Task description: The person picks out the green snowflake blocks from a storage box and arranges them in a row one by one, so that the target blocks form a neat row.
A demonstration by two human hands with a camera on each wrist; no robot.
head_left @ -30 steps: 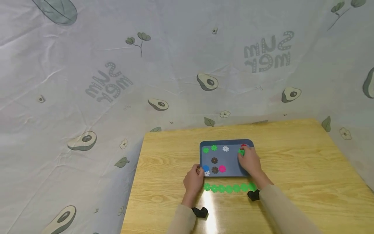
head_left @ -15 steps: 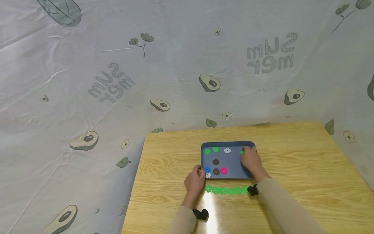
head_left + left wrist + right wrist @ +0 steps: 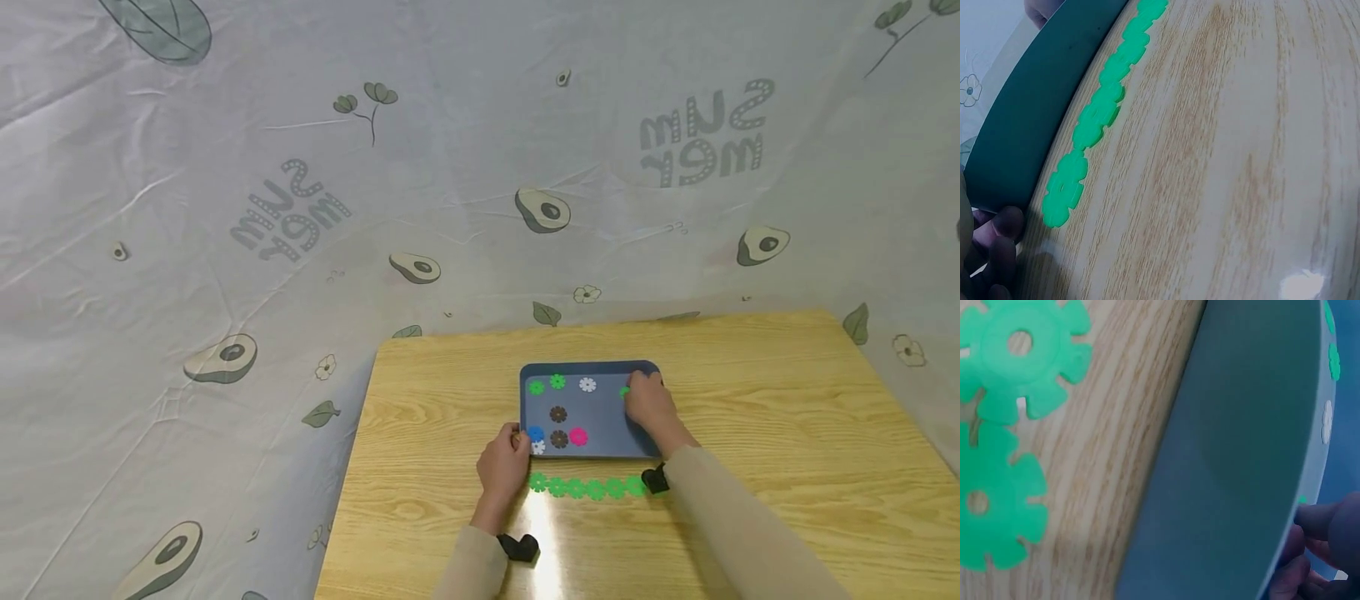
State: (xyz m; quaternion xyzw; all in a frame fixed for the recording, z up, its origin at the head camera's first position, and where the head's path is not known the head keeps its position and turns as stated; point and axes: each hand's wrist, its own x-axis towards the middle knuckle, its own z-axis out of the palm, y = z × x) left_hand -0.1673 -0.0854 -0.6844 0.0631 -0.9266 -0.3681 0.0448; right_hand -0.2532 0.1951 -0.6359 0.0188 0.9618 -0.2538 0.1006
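Note:
My left hand (image 3: 504,462) grips the near left corner of a grey-blue tray (image 3: 592,367); its curled fingers (image 3: 1007,225) show against the tray's wall in the left wrist view. Over the tray's right side, my right hand (image 3: 651,404) has its fingers bent and pinches a green flower-shaped piece (image 3: 624,391), mostly covered by the fingertips. In the right wrist view only a sliver of green (image 3: 1302,500) shows beside those fingers. Also in the tray lie two green pieces, a white one (image 3: 587,384), two brown ones (image 3: 558,414), a pink one (image 3: 578,437), and a blue one (image 3: 536,434) overlapping another white one.
A chain of several linked green pieces (image 3: 596,489) lies on the wooden table (image 3: 427,400) along the tray's near side. My right wrist's black camera mount (image 3: 656,478) overhangs the chain's right end. A patterned cloth (image 3: 450,167) hangs behind the table.
My right hand has shifted slightly right over the tray, and its fingers now cover the red piece seen earlier and more of the green one. My left hand keeps its hold on the corner.

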